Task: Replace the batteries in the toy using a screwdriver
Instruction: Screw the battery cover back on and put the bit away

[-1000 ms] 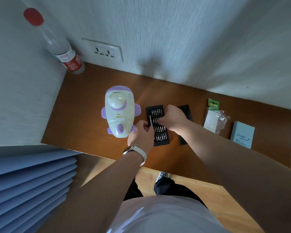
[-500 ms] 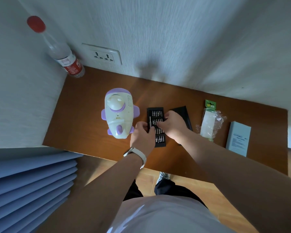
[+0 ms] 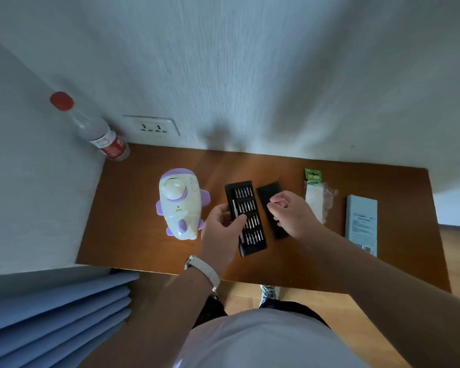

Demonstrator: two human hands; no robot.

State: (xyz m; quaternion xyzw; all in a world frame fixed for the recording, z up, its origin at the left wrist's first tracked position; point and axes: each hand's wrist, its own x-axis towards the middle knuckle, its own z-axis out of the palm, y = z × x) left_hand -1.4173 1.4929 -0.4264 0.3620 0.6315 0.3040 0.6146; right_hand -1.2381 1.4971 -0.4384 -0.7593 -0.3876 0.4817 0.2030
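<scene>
My left grip (image 3: 223, 224) is clamping the bit case (image 3: 254, 236) beside the toy (image 3: 179, 205) on the tabletop (image 3: 133, 208); my right grip (image 3: 290, 213) is curling, around what I cannot tell. Tipping the case could scatter bits (image 3: 243, 193).

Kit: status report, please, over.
Left hand grips kit edge. Right hand curled over lid, contents unclear. Toy stands untouched beside kit. Nothing in the way.

Left hand (image 3: 221, 227) grips bit case (image 3: 252, 229) edge; right hand (image 3: 294, 214) hovers, fingers curled.
</scene>
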